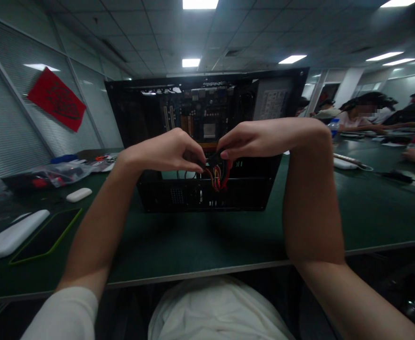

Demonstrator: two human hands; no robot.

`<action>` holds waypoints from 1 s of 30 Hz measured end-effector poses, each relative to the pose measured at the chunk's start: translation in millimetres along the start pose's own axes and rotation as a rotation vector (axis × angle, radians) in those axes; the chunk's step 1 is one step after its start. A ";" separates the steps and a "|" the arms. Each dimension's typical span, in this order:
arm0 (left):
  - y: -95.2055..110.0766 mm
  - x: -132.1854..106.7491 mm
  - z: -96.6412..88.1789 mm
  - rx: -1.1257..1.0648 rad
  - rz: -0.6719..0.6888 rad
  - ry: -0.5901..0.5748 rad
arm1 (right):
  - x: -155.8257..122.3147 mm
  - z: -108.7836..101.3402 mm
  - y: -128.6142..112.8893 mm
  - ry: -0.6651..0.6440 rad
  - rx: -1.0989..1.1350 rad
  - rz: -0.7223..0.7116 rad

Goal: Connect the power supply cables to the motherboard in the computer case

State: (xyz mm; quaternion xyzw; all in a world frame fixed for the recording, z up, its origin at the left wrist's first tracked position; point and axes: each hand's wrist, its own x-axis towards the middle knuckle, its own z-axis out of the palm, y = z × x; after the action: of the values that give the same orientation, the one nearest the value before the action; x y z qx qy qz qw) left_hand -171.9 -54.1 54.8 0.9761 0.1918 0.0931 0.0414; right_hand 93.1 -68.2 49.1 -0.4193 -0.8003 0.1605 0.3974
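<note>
A black computer case (122,97) stands open towards me on the table, with a motherboard (212,113) and a labelled power supply (271,101) inside. In front of it hangs a bundle of red, yellow and black cables (218,178). My right hand (244,139) pinches the dark upper part of this bundle between thumb and fingers. Closed beside it, my left hand (173,151) has its fingertips at the bundle's left side, by thin wires. The small part at those fingertips is too dark to name.
On the green table (193,243) to the left lie a white device (14,236), a green-edged dark phone-like slab (47,236), a white earbud case (79,195) and plastic bags (62,172). A white power strip (345,163) lies right. People (358,118) sit at the far right.
</note>
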 end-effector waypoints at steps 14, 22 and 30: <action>0.4 -0.3 5.2 0.160 0.158 0.191 | -9.7 3.4 -37.7 -0.594 -0.387 -0.078; 13.5 0.8 8.6 0.202 0.219 0.205 | -10.3 4.3 -35.3 -0.578 -0.336 -0.138; 10.5 4.8 12.0 0.297 0.207 0.273 | -10.5 -1.0 -29.4 -0.549 -0.295 -0.184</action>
State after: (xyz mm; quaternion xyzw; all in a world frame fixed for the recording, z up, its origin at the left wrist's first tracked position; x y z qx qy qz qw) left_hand -161.3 -62.5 45.1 0.9643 0.1061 0.1990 -0.1388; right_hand 81.3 -94.2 61.9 -0.3393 -0.9268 0.1132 0.1145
